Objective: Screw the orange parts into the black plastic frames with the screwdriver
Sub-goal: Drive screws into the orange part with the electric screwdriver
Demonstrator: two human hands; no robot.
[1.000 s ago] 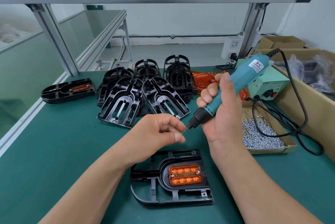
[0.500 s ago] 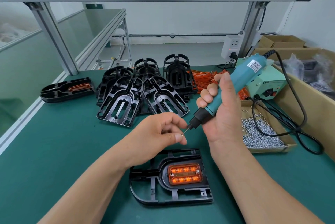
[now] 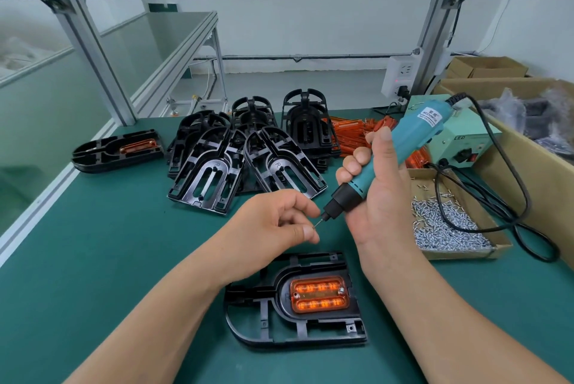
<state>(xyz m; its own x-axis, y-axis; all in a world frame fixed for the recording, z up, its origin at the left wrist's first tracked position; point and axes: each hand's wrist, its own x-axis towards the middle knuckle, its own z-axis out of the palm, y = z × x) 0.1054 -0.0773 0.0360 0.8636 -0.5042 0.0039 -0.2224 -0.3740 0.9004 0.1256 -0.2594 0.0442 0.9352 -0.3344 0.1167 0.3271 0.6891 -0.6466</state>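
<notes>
A black plastic frame (image 3: 267, 318) lies flat on the green mat near me, with an orange part (image 3: 318, 294) seated in its middle. Above it, my right hand (image 3: 377, 197) grips a teal electric screwdriver (image 3: 400, 153), held tilted with its bit pointing down-left. My left hand (image 3: 273, 225) pinches a small screw against the bit tip. A silver screw head shows at the orange part's upper right corner.
Several black frames (image 3: 248, 153) lean in a pile at the back, loose orange parts (image 3: 354, 132) behind them. A finished frame stack (image 3: 118, 150) lies at far left. A cardboard tray of screws (image 3: 447, 228), the driver's power box (image 3: 462, 141) and its black cord (image 3: 525, 197) sit right.
Both hands have stayed almost in place; the left fingers shifted slightly at the bit tip while the screwdriver held its tilt.
</notes>
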